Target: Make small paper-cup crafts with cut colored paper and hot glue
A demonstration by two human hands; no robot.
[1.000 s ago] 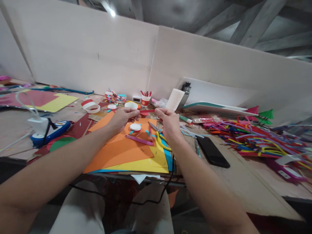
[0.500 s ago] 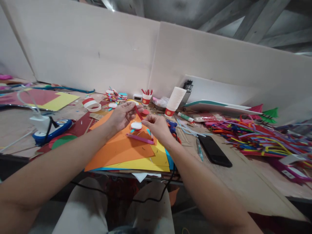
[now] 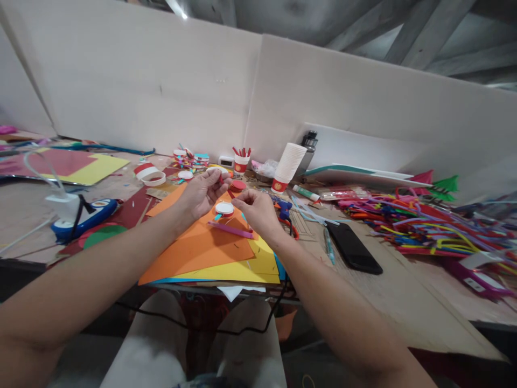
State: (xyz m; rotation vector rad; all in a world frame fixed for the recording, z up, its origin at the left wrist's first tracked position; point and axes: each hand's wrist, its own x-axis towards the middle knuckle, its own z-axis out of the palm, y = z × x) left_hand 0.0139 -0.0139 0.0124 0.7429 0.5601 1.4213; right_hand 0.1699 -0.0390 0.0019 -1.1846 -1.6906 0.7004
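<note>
My left hand is raised over the sheets, its fingers curled together with a bit of red strip showing between them. Close by on the right, my right hand is closed in a pinch; what its fingertips hold is too small to make out. Beneath and between the hands sits a small white-topped drum shape with a red side and a blue tab. A pink strip lies just in front of it. Orange paper and yellow paper lie below. Behind the hands is a red disc.
A stack of paper cups stands behind, near a cup of red sticks. On the right lie a black phone, a pen and piled pipe cleaners. A blue power strip is at left.
The red strip that stretched between both hands no longer shows across the gap; only a bit remains visible at my left fingers. The hands stay nearly in place, and the view shifts slightly.
</note>
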